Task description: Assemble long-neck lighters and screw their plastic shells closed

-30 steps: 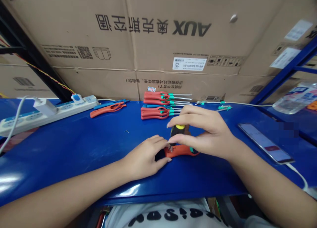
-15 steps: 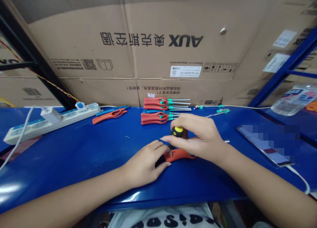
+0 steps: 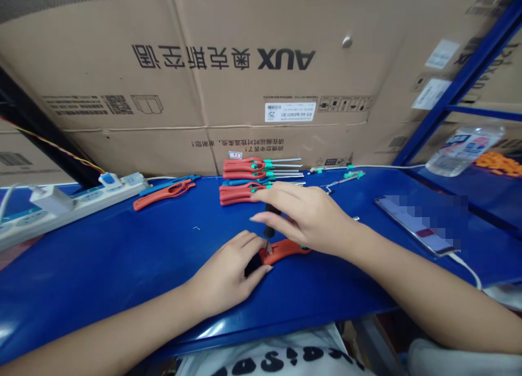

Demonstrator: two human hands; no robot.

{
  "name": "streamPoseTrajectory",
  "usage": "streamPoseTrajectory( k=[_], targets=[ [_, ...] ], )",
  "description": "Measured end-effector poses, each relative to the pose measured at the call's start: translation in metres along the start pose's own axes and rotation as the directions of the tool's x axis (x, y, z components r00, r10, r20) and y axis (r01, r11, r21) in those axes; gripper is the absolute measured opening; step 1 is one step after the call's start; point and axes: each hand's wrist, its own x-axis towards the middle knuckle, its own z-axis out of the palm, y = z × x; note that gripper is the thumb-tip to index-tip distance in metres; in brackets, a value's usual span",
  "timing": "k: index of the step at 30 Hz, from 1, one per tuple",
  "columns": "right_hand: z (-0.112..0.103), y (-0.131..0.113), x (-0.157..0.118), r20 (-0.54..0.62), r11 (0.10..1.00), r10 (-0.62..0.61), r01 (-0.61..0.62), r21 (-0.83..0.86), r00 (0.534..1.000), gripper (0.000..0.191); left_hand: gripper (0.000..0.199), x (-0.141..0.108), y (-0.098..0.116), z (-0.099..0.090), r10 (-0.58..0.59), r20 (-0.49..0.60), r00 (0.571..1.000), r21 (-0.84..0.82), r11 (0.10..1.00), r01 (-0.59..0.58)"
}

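My left hand (image 3: 226,267) pinches one end of an orange long-nosed lighter (image 3: 287,250) lying flat on the blue table; a green part shows at its other end. My right hand (image 3: 316,215) grips a black-handled screwdriver (image 3: 269,227) from above. Its thin shaft points down and meets the lighter's handle close to my left fingertips; the exact tip is hard to see. Behind my right hand lies a stack of red lighters (image 3: 240,195) with green triggers and metal barrels, with some blue among them.
Orange (image 3: 163,196) and blue handle pieces lie at the back left, next to a white power strip (image 3: 89,202). Metal rods with green parts (image 3: 346,177) lie at the back. A phone (image 3: 420,229) with a cable and a plastic bottle (image 3: 465,150) are on the right.
The view has turned a little, so everything sits further left. The screwdriver's yellow end has gone out of sight under my right hand, and more of its shaft shows. Both hands keep their grips.
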Motion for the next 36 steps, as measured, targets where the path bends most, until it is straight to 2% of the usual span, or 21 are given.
streamPoseTrajectory(
  k=[3, 5, 8, 9, 11, 13, 17, 19, 21, 23, 25, 26, 29, 32, 34, 36],
  targets=[
    [-0.008, 0.000, 0.001, 0.132, 0.991, -0.015, -0.003, 0.132, 0.991, 0.039, 0.011, 0.001, 0.001, 0.001, -0.005, 0.002, 1.000, 0.021, 1.000, 0.005],
    [-0.014, -0.002, 0.003, 0.147, 0.978, -0.061, 0.030, 0.205, 0.987, 0.037, 0.013, 0.000, 0.000, 0.002, -0.012, -0.002, 1.000, 0.044, 0.999, 0.012],
    [-0.015, -0.007, 0.006, 0.111, 0.987, -0.094, 0.079, 0.137, 0.989, 0.020, 0.016, -0.002, -0.003, 0.004, 0.006, -0.016, 1.000, 0.072, 0.997, -0.004],
    [-0.013, -0.009, 0.007, 0.105, 0.993, -0.084, 0.075, 0.089, 0.991, 0.021, 0.018, -0.002, -0.004, 0.005, 0.014, -0.019, 1.000, 0.075, 0.997, -0.012],
    [-0.008, -0.011, 0.006, 0.097, 1.000, -0.021, 0.021, -0.007, 0.995, 0.028, 0.019, -0.003, -0.003, 0.005, 0.023, -0.015, 1.000, 0.077, 0.997, -0.021],
    [-0.004, -0.010, 0.004, 0.072, 0.998, 0.054, -0.051, -0.032, 0.996, 0.028, 0.016, -0.002, 0.000, 0.003, 0.011, 0.002, 1.000, 0.084, 0.996, -0.011],
    [-0.011, 0.001, -0.001, -0.029, 0.974, 0.201, -0.197, 0.113, 0.979, 0.021, 0.013, -0.002, 0.010, -0.006, -0.056, 0.057, 0.997, 0.131, 0.990, 0.048],
    [-0.023, 0.015, -0.003, -0.158, 0.949, 0.308, -0.291, 0.123, 0.938, 0.025, 0.022, -0.002, 0.013, -0.014, -0.097, 0.079, 0.992, 0.218, 0.973, 0.078],
    [-0.039, 0.033, -0.008, -0.291, 0.923, 0.379, -0.380, 0.055, 0.878, 0.025, 0.031, -0.003, 0.014, -0.023, -0.137, 0.091, 0.986, 0.358, 0.929, 0.096],
    [-0.052, 0.056, -0.015, -0.335, 0.877, 0.424, -0.473, -0.080, 0.842, 0.024, 0.039, -0.004, 0.013, -0.029, -0.160, 0.098, 0.982, 0.459, 0.883, 0.098],
    [-0.058, 0.078, -0.024, -0.295, 0.815, 0.441, -0.516, -0.265, 0.848, 0.021, 0.045, -0.003, 0.011, -0.030, -0.162, 0.116, 0.980, 0.468, 0.879, 0.090],
    [-0.058, 0.088, -0.029, -0.294, 0.764, 0.468, -0.549, -0.340, 0.833, 0.020, 0.045, -0.003, 0.010, -0.028, -0.157, 0.128, 0.979, 0.457, 0.886, 0.082],
    [-0.051, 0.110, -0.042, -0.247, 0.658, 0.595, -0.640, -0.397, 0.765, 0.025, 0.037, 0.002, 0.007, -0.022, -0.134, 0.146, 0.980, 0.457, 0.888, 0.053],
    [-0.042, 0.119, -0.048, -0.176, 0.612, 0.677, -0.679, -0.406, 0.715, 0.026, 0.037, 0.011, 0.001, -0.021, -0.083, 0.168, 0.982, 0.413, 0.911, 0.006],
    [-0.039, 0.123, -0.050, -0.124, 0.592, 0.711, -0.684, -0.426, 0.692, 0.027, 0.036, 0.018, -0.006, -0.027, -0.020, 0.142, 0.990, 0.336, 0.941, -0.029],
    [-0.038, 0.125, -0.052, -0.056, 0.553, 0.761, -0.691, -0.465, 0.647, 0.029, 0.036, 0.026, -0.014, -0.038, 0.043, 0.038, 0.998, 0.321, 0.946, -0.053]
  ],
)
